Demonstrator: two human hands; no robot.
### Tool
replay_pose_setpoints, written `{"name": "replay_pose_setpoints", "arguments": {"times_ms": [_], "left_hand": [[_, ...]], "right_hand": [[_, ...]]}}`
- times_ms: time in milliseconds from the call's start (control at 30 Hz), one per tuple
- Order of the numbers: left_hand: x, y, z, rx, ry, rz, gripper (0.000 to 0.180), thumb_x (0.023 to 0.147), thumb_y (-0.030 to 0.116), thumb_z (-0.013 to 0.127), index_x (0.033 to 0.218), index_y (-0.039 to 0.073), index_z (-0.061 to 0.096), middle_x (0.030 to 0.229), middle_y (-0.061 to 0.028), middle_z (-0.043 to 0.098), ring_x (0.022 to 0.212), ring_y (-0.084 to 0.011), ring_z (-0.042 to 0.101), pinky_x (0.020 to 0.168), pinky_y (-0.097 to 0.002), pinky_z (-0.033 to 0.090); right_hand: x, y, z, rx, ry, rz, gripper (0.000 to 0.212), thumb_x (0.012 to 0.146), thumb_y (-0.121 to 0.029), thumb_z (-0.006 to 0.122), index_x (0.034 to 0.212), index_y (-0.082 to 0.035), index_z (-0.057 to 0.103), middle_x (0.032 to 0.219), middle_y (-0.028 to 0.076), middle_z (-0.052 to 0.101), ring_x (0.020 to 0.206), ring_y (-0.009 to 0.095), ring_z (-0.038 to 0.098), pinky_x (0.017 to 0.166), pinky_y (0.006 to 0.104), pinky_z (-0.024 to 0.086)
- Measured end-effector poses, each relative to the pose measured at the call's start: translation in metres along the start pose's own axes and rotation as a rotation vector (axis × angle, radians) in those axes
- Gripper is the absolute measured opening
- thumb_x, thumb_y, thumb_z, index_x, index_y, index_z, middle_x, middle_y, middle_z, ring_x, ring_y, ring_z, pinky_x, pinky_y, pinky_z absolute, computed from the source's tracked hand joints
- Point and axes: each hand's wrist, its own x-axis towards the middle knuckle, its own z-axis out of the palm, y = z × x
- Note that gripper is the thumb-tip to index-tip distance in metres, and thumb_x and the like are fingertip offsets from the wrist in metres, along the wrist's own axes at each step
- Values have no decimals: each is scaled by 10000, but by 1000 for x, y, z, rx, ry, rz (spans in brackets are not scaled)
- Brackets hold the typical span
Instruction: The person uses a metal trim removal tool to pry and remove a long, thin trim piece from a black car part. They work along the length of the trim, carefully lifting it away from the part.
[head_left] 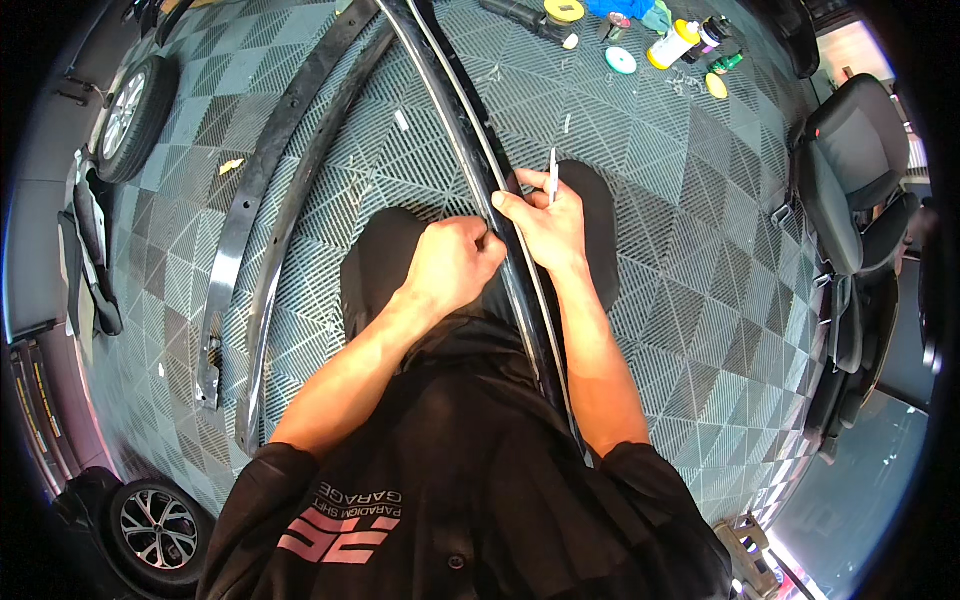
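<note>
A long, gently curved black trim strip (521, 290) with bright edges runs from the top of the view, between my knees, down to my lap. My left hand (455, 262) is closed in a fist against its left edge. The fingertips are tucked under, so what they pinch is hidden. On the other side, my right hand (553, 225) has its thumb on the strip and fingers curled around the right edge. A slim silver pen-like tool (554, 172) sticks up from between those right fingers; its exact kind is unclear.
Two more curved black strips (262, 175) lie to the left on the grey tiled floor (690, 300). Bottles (674, 44), round pads (620, 61) and cloths sit far right. A wheel (128, 112) stands far left; car seats (850, 170) line the right side.
</note>
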Motion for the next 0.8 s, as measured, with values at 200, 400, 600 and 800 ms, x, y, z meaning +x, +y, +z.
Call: {"name": "replay_pose_setpoints", "arguments": {"times_ms": [200, 400, 600, 800], "left_hand": [[-29, -9, 15, -86, 104, 234, 188, 797, 112, 668, 710, -22, 567, 705, -194, 596, 668, -396, 632, 644, -490, 522], [-11, -12, 8, -290, -62, -28, 359, 1041, 237, 531, 805, -27, 591, 692, -185, 623, 633, -340, 631, 625, -429, 495], [2, 5, 1, -155, -260, -90, 445, 1032, 373, 606, 819, -18, 605, 662, -149, 621, 608, -219, 627, 590, -396, 488], [5, -4, -11, -195, -345, 21, 370, 1040, 313, 590, 889, -24, 613, 690, -160, 608, 601, -258, 591, 597, -420, 478]], "right_hand": [[25, -13, -8, 116, 43, 6, 499, 826, -52, 844, 1236, 101, 604, 822, 126, 715, 663, 130, 677, 565, 278, 557], [22, -18, -13, 115, 41, -3, 520, 820, -70, 856, 1249, 87, 609, 854, 121, 713, 699, 125, 679, 598, 262, 560], [19, -21, -7, 59, 19, -7, 503, 826, -63, 838, 1250, 86, 611, 867, 131, 724, 706, 132, 682, 614, 263, 559], [20, -14, -4, 86, -8, -15, 581, 800, -99, 875, 1267, 101, 593, 838, 104, 705, 678, 113, 659, 582, 257, 535]]}}
